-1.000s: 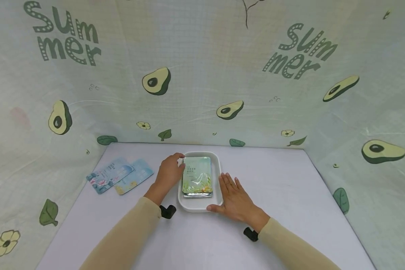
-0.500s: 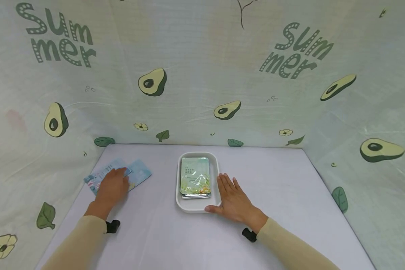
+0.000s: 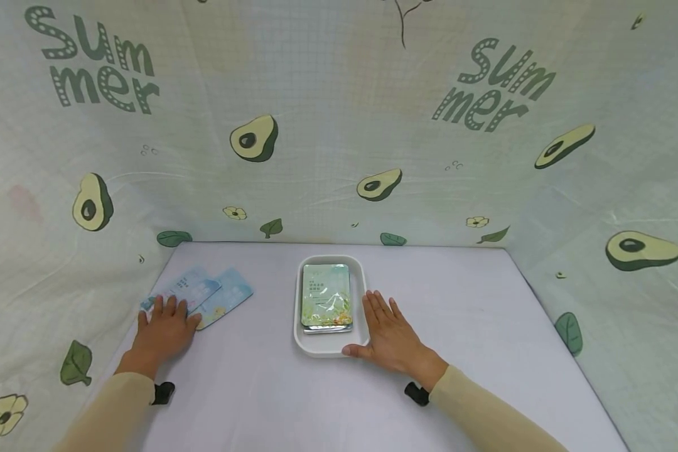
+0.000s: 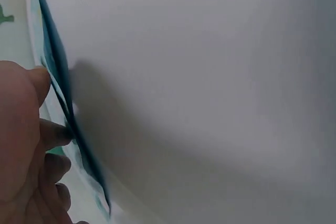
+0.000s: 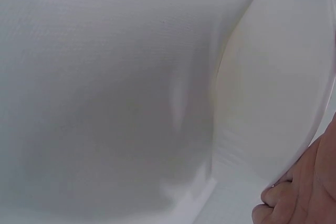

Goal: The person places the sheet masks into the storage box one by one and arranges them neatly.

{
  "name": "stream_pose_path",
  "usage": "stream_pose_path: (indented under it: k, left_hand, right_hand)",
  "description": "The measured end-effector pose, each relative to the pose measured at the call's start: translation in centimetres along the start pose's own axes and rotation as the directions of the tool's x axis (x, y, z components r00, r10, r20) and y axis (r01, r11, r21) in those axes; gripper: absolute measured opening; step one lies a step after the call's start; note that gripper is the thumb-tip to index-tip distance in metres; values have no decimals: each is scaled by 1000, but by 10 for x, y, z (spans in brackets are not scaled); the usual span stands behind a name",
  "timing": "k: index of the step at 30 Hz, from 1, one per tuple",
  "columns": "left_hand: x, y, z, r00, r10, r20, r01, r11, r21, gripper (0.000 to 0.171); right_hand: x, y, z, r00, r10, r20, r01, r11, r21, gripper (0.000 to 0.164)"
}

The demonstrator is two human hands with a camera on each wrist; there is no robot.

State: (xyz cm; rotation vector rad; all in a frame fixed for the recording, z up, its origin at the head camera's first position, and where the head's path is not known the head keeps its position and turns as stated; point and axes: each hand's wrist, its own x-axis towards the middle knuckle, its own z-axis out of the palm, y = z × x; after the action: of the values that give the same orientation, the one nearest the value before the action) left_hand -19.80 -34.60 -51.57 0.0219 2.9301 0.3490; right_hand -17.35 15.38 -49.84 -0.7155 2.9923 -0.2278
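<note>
Two flat blue sachets, like sheet-mask packets, overlap on the table's left side in the head view: a flower-printed one (image 3: 188,287) and a paler one (image 3: 226,295). My left hand (image 3: 165,329) rests its spread fingers on the near end of the flower-printed sachet, hiding part of it. Both sachets' edges (image 4: 65,85) show beside the thumb and fingers in the left wrist view. A green sachet (image 3: 326,294) lies on a silvery one (image 3: 328,329) inside a white tray (image 3: 328,347). My right hand (image 3: 395,339) touches the tray's right side with straight fingers, thumb at its front corner.
A pale cloth (image 3: 486,326) covers the table. Behind and beside it hangs a printed curtain (image 3: 316,94) with avocados and leaves. Each wrist wears a small black camera, such as the left one (image 3: 164,393).
My left hand has left the tray, reached over to the blue sachets, and drawn back to their near end. The right hand stays against the tray.
</note>
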Motion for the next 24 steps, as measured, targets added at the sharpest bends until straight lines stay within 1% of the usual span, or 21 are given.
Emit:
stream_pose_path:
  k: [4,9,15,18,21,22,24]
  left_hand:
    - [1,17,7,999,43,-3,-43,999,3,78]
    - [-1,49,17,993,119,11,-119,993,11,77]
    - [-9,89,32,978,205,28,-205,979,6,74]
    - [-15,105,37,972,233,32,-233,972,3,70]
    - [-20,115,35,966,257,-2,-257,966,35,61]
    - [-20,116,33,965,260,-28,-258,965,44,57]
    - [-17,113,26,958,268,-102,-261,962,81,50]
  right_hand:
    - [-1,0,0,1000,8,5,-8,1000,5,122]
    - [-1,0,-1,1000,18,7,-18,1000,6,123]
    - [-2,1,0,1000,17,6,-17,1000,12,122]
    - [-2,1,0,1000,18,8,-18,1000,14,122]
    - [-2,0,0,1000,13,6,-13,1000,27,122]
    - [-2,0,-1,1000,11,6,-11,1000,29,122]
    - [-2,0,-1,1000,6,3,-7,999,32,122]
